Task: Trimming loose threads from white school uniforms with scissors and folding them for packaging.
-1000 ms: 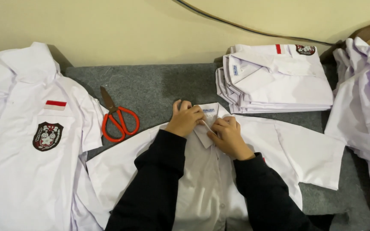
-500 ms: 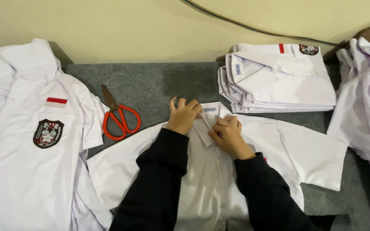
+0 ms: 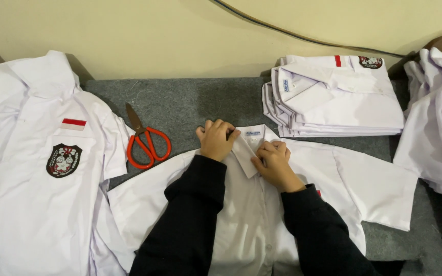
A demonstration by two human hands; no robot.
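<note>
White shirt point(image 3: 282, 204) lies spread flat at lower centre on the desk point(image 3: 190, 102), sleeves not yet folded. Both hands, left point(image 3: 217, 139) and right point(image 3: 274, 164), pinch its collar (fingers closed on cloth). A folded stack point(image 3: 333, 97) sits upper right.

We see the scene evenly and fairly brightly lit, with soft light that seems to fall from above. The grey felt surface point(image 3: 190, 102) serves as our landmark: just behind it the cream wall point(image 3: 129, 30) dims toward its upper right corner, and short soft shadows fall on it beside the shirt piles. To its left and right the white shirts point(image 3: 31, 168) look close to washed out, their folds faint. In front of it the black sleeves point(image 3: 190, 220) lose detail in darkness. Focus is sharp throughout; we see no motion blur.
</note>
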